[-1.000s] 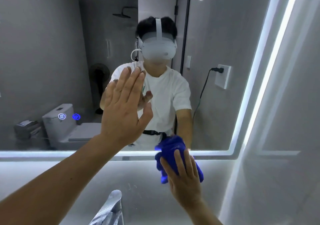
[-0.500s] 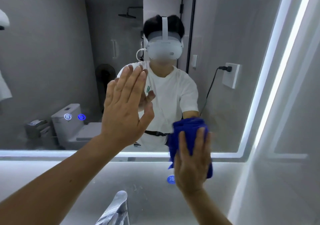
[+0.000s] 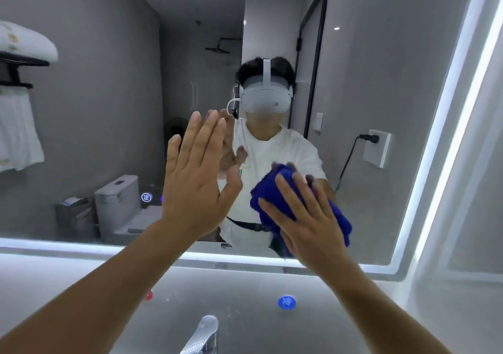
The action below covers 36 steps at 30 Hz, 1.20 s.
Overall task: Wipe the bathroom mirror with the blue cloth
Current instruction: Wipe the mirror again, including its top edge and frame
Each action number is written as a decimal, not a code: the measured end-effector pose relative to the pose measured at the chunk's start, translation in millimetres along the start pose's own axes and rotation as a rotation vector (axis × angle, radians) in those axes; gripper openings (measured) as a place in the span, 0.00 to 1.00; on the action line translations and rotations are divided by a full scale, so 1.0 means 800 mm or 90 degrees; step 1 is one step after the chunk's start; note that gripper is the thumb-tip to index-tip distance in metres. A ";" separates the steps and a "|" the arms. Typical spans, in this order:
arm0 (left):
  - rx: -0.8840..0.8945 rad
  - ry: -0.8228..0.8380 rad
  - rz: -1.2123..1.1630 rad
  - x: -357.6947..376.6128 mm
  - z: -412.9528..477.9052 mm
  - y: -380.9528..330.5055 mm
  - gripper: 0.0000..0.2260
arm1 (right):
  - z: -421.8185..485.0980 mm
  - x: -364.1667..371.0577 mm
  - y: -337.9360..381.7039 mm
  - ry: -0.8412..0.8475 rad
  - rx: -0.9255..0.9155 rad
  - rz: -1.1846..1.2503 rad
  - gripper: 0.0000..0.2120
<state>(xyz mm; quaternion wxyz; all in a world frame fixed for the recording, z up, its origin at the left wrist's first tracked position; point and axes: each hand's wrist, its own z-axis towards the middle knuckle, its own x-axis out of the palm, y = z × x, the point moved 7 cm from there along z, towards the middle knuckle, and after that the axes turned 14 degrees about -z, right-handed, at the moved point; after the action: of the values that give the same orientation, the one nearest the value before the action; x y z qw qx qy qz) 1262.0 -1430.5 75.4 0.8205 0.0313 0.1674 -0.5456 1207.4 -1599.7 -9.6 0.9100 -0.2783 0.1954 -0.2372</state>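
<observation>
The bathroom mirror [image 3: 103, 86] fills the wall ahead, edged by a lit white strip. My right hand [image 3: 304, 217] lies flat with spread, straight fingers on a bunched blue cloth [image 3: 275, 187], pressing it against the lower middle of the glass just above the bottom light strip. My left hand [image 3: 198, 176] is raised flat beside it, fingers straight and together, palm toward the glass at about the mirror's centre. The cloth's lower part is hidden behind my right hand.
A chrome tap [image 3: 202, 334] stands at the bottom centre below the mirror. A red dot [image 3: 148, 295] and a blue dot [image 3: 286, 302] sit on the wall panel above it. The side wall [image 3: 468, 217] closes in on the right.
My right hand has slid the blue cloth upward from the mirror's bottom edge onto the glass. My left hand has stayed flat at the mirror. The view has tilted up slightly.
</observation>
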 end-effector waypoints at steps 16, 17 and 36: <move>-0.030 -0.014 -0.003 -0.016 0.010 0.033 0.29 | 0.024 0.012 0.096 0.014 0.064 0.003 0.36; -0.031 -0.010 -0.002 -0.016 0.008 0.034 0.29 | -0.002 0.016 0.107 0.024 0.021 -0.012 0.35; -0.039 -0.024 0.006 -0.050 0.023 0.045 0.31 | 0.170 -0.034 -0.022 -0.075 0.329 0.004 0.25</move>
<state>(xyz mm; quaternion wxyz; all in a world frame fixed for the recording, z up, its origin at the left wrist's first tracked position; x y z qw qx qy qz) 1285.1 -1385.1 100.1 0.8267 -0.0029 0.1685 -0.5368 1246.0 -1541.5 111.9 0.9614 -0.0494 0.0760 -0.2599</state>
